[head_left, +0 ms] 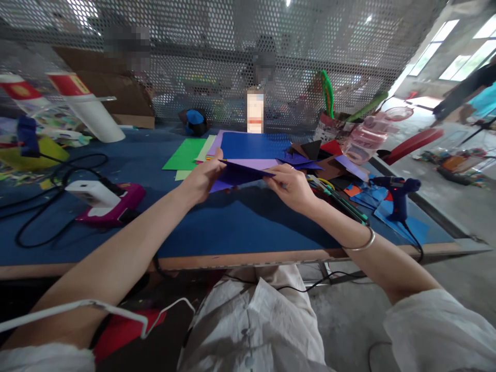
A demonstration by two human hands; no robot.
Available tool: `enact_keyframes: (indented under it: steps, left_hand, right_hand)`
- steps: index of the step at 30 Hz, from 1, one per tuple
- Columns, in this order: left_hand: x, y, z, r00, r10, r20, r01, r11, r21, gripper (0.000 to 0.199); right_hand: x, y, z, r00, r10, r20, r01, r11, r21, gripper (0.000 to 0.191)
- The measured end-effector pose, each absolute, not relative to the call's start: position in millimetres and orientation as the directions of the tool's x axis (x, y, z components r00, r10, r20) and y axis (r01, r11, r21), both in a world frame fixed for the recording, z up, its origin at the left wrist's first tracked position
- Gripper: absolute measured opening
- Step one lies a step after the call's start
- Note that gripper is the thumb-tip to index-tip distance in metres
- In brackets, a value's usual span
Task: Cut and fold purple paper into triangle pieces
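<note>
A dark purple sheet [244, 173] is held between both hands above the blue table, its surface tilted. My left hand [206, 175] grips its left end, thumb on top. At its right end my right hand [291, 187] pinches the edge, and a ring shows on one finger. Just behind the hands lies a stack of coloured sheets, with a blue sheet [251, 144] on top. Green sheets [184, 154] stick out at the stack's left. Dark and coloured paper scraps [310, 155] lie to its right.
A magenta power strip [116, 206] with cables sits at the left. To the right are a blue glue gun [399, 194], a pink bottle [366, 137] and green-handled tools [341, 201]. White rolls [89, 111] stand back left. A perforated metal screen [217, 62] closes the back.
</note>
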State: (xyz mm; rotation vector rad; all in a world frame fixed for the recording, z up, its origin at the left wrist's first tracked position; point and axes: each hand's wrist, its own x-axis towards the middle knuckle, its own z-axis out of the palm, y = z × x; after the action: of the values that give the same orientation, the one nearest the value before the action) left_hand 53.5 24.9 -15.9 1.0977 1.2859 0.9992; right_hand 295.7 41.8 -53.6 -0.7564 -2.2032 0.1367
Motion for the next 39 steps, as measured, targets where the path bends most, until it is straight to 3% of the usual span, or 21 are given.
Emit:
enact_keyframes:
  steps: [4, 10, 14, 17, 20, 23, 26, 28, 31, 34, 37, 39]
  left_hand:
    - [55, 21, -9, 0.136, 0.966, -0.222, 0.046, 0.218, 0.975, 0.058]
    - [53, 17, -8, 0.272, 0.950, -0.153, 0.030, 0.150, 0.988, 0.068]
    - [51, 19, -12, 0.289, 0.952, -0.097, 0.036, 0.090, 0.995, 0.065]
    - [50, 23, -17, 0.241, 0.967, -0.078, 0.062, 0.065, 0.996, 0.052]
    - [49, 25, -24, 0.229, 0.973, -0.034, 0.138, 0.002, 0.990, 0.043]
    - [52, 23, -28, 0.227, 0.970, 0.089, 0.256, -0.147, 0.955, 0.047]
    - [57, 17, -30, 0.184, 0.944, 0.275, 0.368, -0.325, 0.871, 0.054]
    - [60, 14, -30, 0.166, 0.925, 0.342, 0.456, -0.379, 0.805, 0.045]
    - [62, 13, -30, 0.088, 0.933, 0.350, 0.678, -0.314, 0.665, 0.018]
    - [60, 16, -32, -0.028, 0.945, 0.325, 0.803, -0.172, 0.570, 0.039]
    - [58, 19, -34, -0.077, 0.941, 0.329, 0.811, -0.133, 0.570, 0.046]
    - [58, 20, -35, -0.068, 0.941, 0.331, 0.805, -0.144, 0.576, 0.044]
  right_hand:
    - [294, 40, -50, -0.463, 0.603, 0.649, 0.542, 0.772, -0.331, 0.046]
    - [293, 39, -48, -0.426, 0.626, 0.653, 0.549, 0.753, -0.363, 0.045]
    - [294, 40, -48, -0.389, 0.632, 0.670, 0.551, 0.742, -0.380, 0.044]
    - [294, 42, -47, -0.337, 0.685, 0.645, 0.533, 0.704, -0.469, 0.041]
    - [294, 44, -47, -0.276, 0.774, 0.570, 0.429, 0.630, -0.647, 0.026]
    - [294, 49, -50, -0.279, 0.818, 0.503, 0.318, 0.573, -0.756, 0.028]
    - [295, 53, -53, -0.321, 0.825, 0.466, 0.303, 0.555, -0.774, 0.029]
    - [295, 52, -55, -0.332, 0.818, 0.470, 0.304, 0.565, -0.767, 0.028]
    - [296, 45, -51, -0.319, 0.749, 0.581, 0.325, 0.662, -0.675, 0.044]
    - [294, 31, -45, -0.445, 0.540, 0.715, 0.346, 0.840, -0.418, 0.063]
    - [289, 20, -44, -0.675, 0.319, 0.665, 0.340, 0.935, -0.102, 0.055]
    - [287, 18, -47, -0.764, 0.274, 0.584, 0.370, 0.928, 0.048, 0.041]
